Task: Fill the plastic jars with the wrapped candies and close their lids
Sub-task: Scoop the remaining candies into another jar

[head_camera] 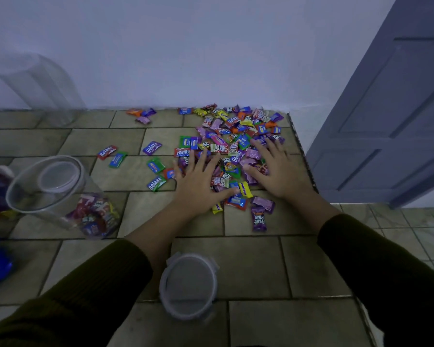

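The left hand (198, 182) and right hand (277, 169) are laid flat, nothing gripped, on the wrapped candies (232, 121), with the open plastic jar (55, 216) set leftward, nearer the left hand.

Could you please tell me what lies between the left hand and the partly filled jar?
Head view: a few loose wrapped candies beside the left hand, then bare floor tile up to the jar.

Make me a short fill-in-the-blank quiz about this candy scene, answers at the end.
1. The left hand and right hand lie flat on a pile of ___.
2. The partly filled jar stands to the ___ of both hands.
3. Between the sleeves, near the person, lies a round ___.
Answers: candies; left; lid.
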